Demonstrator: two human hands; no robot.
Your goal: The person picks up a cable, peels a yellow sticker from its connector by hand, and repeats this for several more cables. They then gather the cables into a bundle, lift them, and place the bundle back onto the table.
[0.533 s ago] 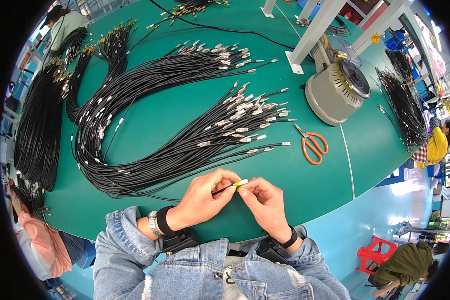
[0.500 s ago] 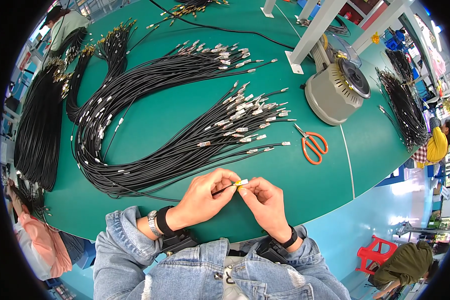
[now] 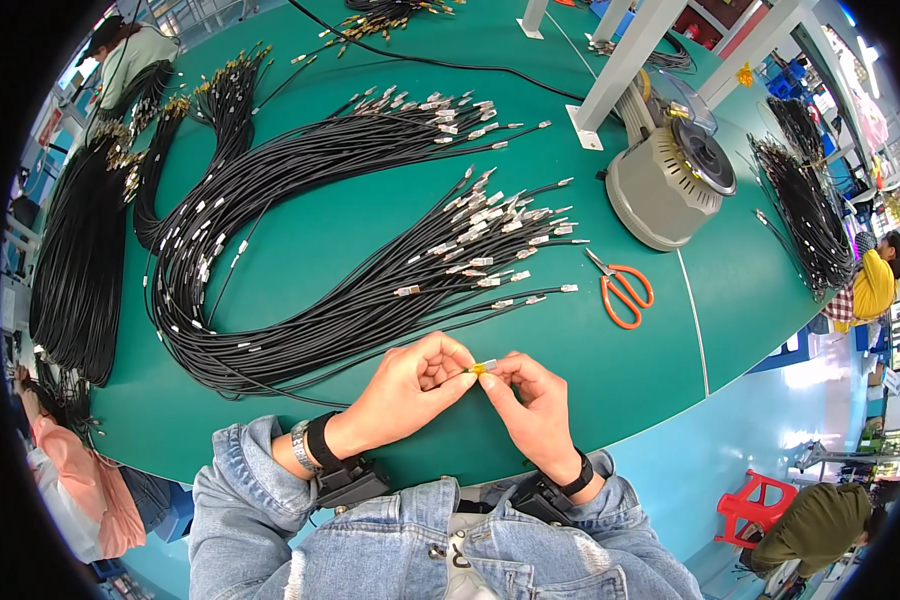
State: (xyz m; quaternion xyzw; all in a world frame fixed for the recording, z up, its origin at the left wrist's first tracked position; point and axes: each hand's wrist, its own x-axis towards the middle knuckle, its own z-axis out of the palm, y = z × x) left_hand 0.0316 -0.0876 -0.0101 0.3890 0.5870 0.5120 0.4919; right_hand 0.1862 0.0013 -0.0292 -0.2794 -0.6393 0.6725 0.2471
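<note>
Just in front of my chest, my left hand [image 3: 408, 392] pinches a black cable close to its end. A small connector [image 3: 486, 366] with a bit of yellow tape shows between my two hands. My right hand [image 3: 532, 402] closes thumb and forefinger on that taped end; its exact hold on the tape is partly hidden by the fingers. Behind my hands lies a large bundle of black cables [image 3: 260, 335] bent in a U, its metal connectors and white labels pointing right. Orange-handled scissors [image 3: 625, 295] rest to the right of the bundle, blades partly apart.
A round grey tape dispenser [image 3: 663, 190] stands at the right beside a white metal post [image 3: 630, 70]. More cable bundles hang over the table's left edge [image 3: 80, 260] and lie at its right [image 3: 800, 210]. Several people work around the green table [image 3: 560, 330]; a red stool [image 3: 755, 508] stands lower right.
My fingers have shifted slightly around the cable end, and the connector has turned a little, showing more yellow and less white. Both hands stay in nearly the same place.
</note>
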